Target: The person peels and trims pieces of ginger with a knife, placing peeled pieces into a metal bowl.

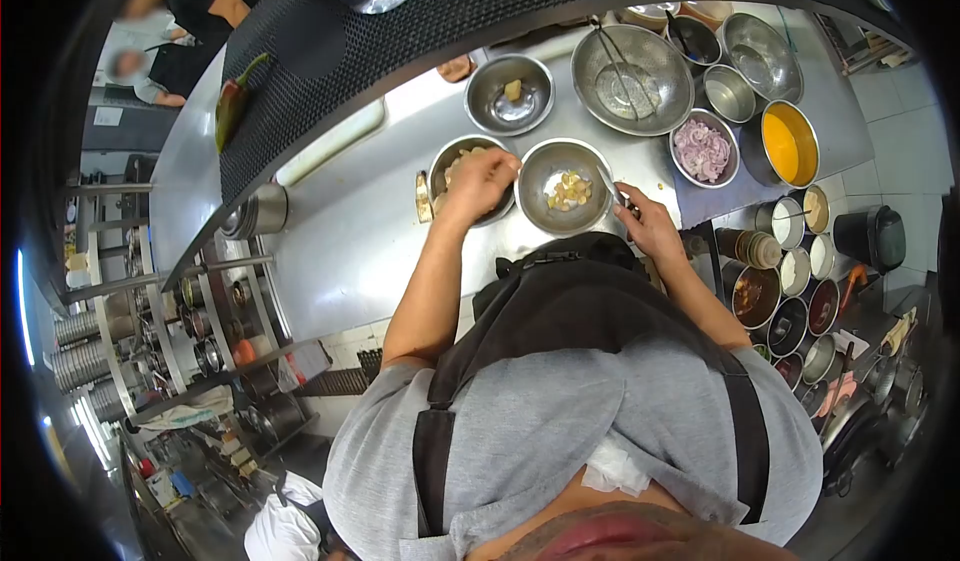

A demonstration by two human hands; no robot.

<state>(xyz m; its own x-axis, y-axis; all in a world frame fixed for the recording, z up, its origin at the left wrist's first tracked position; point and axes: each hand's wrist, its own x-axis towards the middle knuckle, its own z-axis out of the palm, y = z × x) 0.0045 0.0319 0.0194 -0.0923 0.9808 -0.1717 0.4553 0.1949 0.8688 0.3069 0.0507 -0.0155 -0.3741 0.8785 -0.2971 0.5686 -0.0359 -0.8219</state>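
Bowl [560,155] of yellowish pieces [570,191] sits between the person's 2 hands [482,179] [648,225].

On my desk [340,251], one bowl [496,211] is sitting under my left hand [482,183], another bowl [536,173] just right of it, beside my right hand [648,221]; a third bowl [485,86] is standing behind them, a colander [655,53] right of that, onions [703,151] lying in a fourth bowl [734,166] farther right.

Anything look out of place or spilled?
No large spill. A red-and-green item lies near the edge of the black mesh shelf, and a brownish piece sits loose on the counter beside the left bowl; both look stray because neither is in a bowl.
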